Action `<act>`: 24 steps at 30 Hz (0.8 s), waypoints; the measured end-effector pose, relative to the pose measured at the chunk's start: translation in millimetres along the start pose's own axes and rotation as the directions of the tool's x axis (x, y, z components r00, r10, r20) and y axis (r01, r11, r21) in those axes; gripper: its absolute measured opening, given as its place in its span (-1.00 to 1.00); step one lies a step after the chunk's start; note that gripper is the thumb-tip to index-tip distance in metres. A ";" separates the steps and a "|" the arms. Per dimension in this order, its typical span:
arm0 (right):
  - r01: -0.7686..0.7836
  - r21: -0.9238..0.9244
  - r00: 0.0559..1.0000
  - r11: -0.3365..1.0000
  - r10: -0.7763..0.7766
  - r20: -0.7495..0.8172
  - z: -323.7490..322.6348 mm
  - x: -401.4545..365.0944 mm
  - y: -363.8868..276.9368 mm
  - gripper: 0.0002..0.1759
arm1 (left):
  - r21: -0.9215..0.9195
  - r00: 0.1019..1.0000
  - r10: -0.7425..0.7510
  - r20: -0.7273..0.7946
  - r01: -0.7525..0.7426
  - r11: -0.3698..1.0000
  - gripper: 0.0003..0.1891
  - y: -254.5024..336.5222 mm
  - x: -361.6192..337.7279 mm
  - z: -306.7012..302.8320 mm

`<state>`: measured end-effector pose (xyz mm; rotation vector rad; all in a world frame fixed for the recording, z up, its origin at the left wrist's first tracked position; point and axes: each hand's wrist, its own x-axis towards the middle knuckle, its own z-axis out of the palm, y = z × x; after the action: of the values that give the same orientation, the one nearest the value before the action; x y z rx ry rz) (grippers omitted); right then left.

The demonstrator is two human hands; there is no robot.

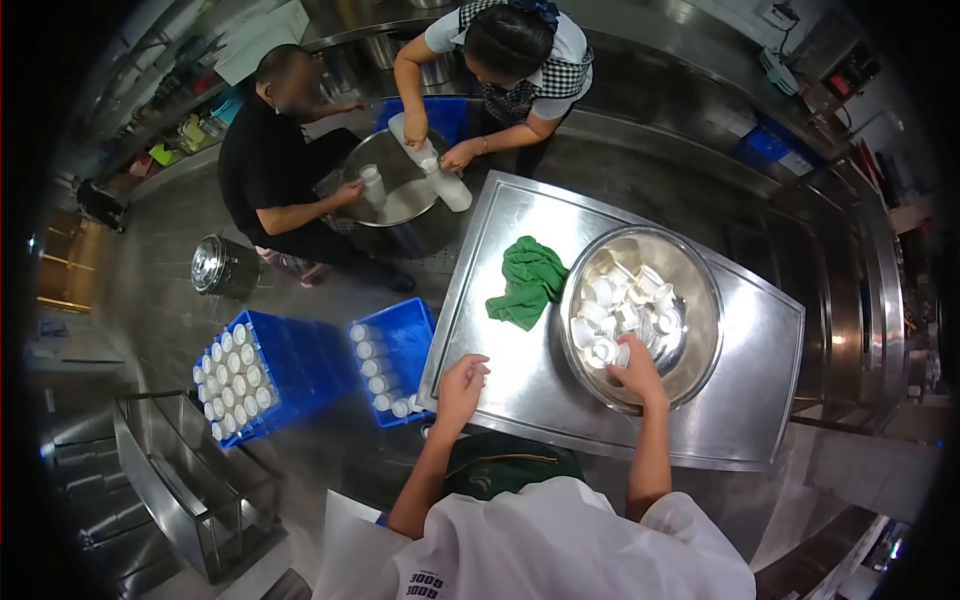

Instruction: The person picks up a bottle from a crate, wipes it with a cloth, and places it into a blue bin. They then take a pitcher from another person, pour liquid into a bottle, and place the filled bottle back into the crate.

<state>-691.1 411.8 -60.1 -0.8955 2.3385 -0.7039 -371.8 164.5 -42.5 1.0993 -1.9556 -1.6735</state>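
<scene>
Inside the large steel bowl (712, 335), my right hand (637, 372) pinches a white lid at the near side of a heap of white lids (627, 316). My left hand (461, 392) is over the left edge of the steel table (520, 375), its fingers curled. A small pale thing shows at its fingertips, too small to make out. A crumpled green cloth (527, 283) lies on the table, left of the bowl.
Blue crates (300, 375) of white-capped bottles (238, 370) stand on the floor at the left. Beyond the table, two people handle bottles over a large steel pot (405, 205). A lidded steel pot (209, 265) stands farther left.
</scene>
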 end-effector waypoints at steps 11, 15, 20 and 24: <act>-0.160 0.492 0.955 0.856 0.260 -0.142 -28.2 -18.1 -33.6 -0.42 | -0.106 0.995 -0.065 -0.075 0.057 0.993 -0.78 -22.5 -17.9 -12.8; -0.055 0.653 0.966 0.755 0.206 -0.158 -14.1 -17.4 -27.5 -0.46 | -0.130 0.996 -0.041 -0.077 0.031 0.991 -0.78 -26.9 -21.2 -15.5; -0.163 0.550 0.927 0.819 0.317 -0.198 -15.7 -16.4 -43.9 -0.61 | -0.127 0.995 -0.056 -0.078 0.046 0.991 -0.79 -26.3 -20.9 -18.1; -0.211 0.468 0.925 0.858 0.330 -0.188 -14.0 -11.3 -31.5 -0.67 | -0.117 0.995 -0.060 -0.075 0.051 0.992 -0.79 -28.3 -18.2 -18.0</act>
<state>-679.0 403.5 -26.9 -0.2710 2.3130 -1.2249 -338.3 165.5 -60.8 1.1677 -1.7724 -1.7216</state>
